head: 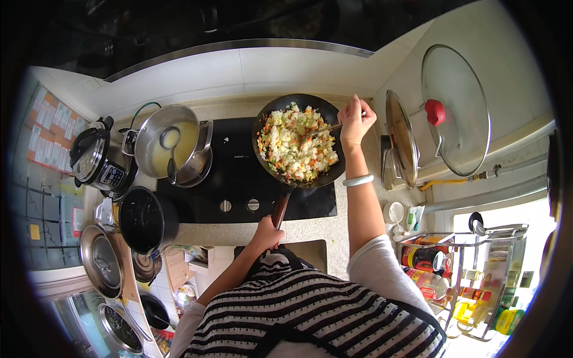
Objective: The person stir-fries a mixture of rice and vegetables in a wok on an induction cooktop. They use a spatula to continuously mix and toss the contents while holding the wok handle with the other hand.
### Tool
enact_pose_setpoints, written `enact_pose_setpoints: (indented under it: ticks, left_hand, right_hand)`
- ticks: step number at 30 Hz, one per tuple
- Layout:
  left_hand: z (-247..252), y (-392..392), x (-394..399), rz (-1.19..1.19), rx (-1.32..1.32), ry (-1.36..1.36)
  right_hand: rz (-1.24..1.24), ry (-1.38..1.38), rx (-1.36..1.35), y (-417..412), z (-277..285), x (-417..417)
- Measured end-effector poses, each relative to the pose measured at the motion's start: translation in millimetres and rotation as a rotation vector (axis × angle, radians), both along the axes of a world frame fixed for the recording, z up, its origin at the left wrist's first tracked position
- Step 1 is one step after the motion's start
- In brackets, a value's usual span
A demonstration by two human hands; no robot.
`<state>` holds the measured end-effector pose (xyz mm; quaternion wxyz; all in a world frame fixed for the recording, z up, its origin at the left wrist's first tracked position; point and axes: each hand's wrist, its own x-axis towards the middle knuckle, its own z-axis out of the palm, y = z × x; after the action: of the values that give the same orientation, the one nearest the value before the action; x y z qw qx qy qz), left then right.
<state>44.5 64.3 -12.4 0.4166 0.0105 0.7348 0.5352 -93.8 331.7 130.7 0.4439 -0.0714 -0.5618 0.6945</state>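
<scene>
A dark frying pan on the black cooktop holds rice mixed with diced orange and green vegetables. My left hand grips the pan's reddish-brown handle near its end. Over the pan's right rim, my right hand is closed around the handle of a metal utensil; its far end is down in the rice, so its shape is hidden. A pale bangle circles my right wrist.
Left on the cooktop stands a steel pot with yellowish liquid and a ladle. Beside it are an electric pressure cooker and a black pot. Glass lids lean at right, above a metal rack of bottles.
</scene>
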Motion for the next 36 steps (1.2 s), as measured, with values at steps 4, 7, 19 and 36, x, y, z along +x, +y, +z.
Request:
enact_pose_setpoints:
  ticks: [4,7,19,36]
  left_hand:
    - [3,0,-1,0.038,-0.012,-0.002]
    - [-3,-3,1,0.008,-0.008,-0.010]
    - [9,-2,-2,-0.002,-0.031,-0.030]
    - [10,0,1,0.019,-0.029,-0.037]
  right_hand:
    - [0.015,0.025,0.044,-10,31,13]
    - [-0.056,0.035,0.060,-10,34,18]
    - [-0.012,-0.011,0.105,0,56,48]
    - [0.085,-0.071,0.017,16,6,49]
